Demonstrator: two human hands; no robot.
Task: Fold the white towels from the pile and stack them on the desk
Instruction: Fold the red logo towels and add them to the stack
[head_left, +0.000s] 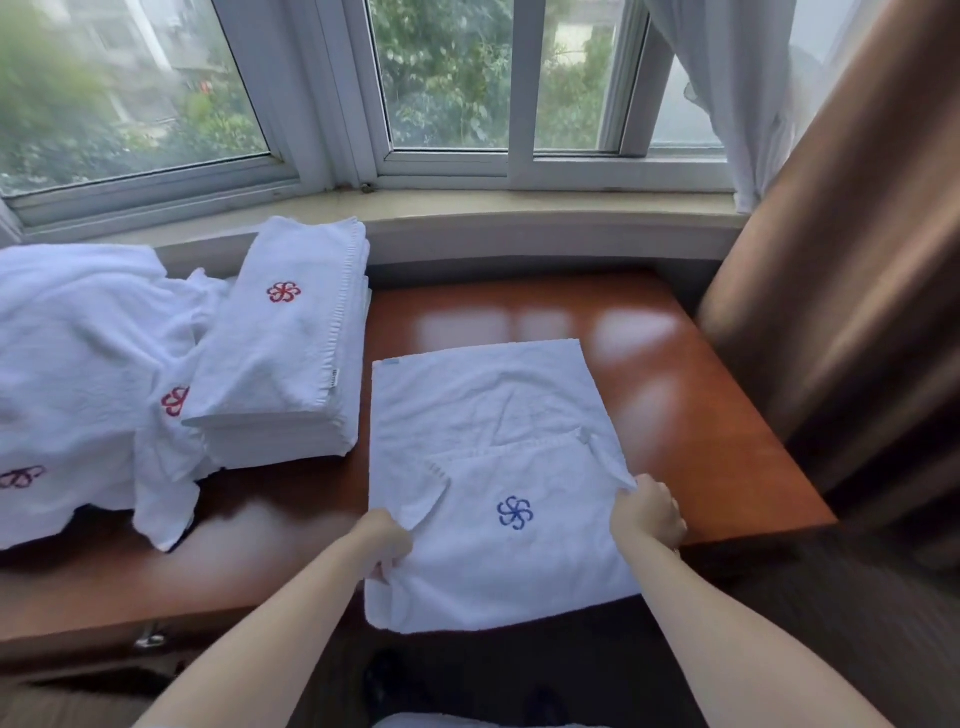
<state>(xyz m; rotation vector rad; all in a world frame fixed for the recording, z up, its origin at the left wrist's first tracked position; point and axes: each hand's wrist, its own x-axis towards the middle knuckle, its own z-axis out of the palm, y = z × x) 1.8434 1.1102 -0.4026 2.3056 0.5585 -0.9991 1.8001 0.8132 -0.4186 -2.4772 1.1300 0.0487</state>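
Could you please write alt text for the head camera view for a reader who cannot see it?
Two hands, the left hand and right hand, grip the near edges of a partly folded white towel with a blue flower emblem on a wooden desk. To the left sit a stack of folded towels and an unfolded pile, below a window.

Daylit window nook

White-framed sliding window (447, 104) at 12 o'clock shows green trees; brown curtain (841, 270) at 2 o'clock; stone sill (519, 218) below.

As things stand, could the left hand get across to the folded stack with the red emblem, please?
Probably yes. The left hand grips the near left edge of the blue-emblem towel, and the folded stack lies just beyond it to the left, with only bare desk between. It would have to let go first.
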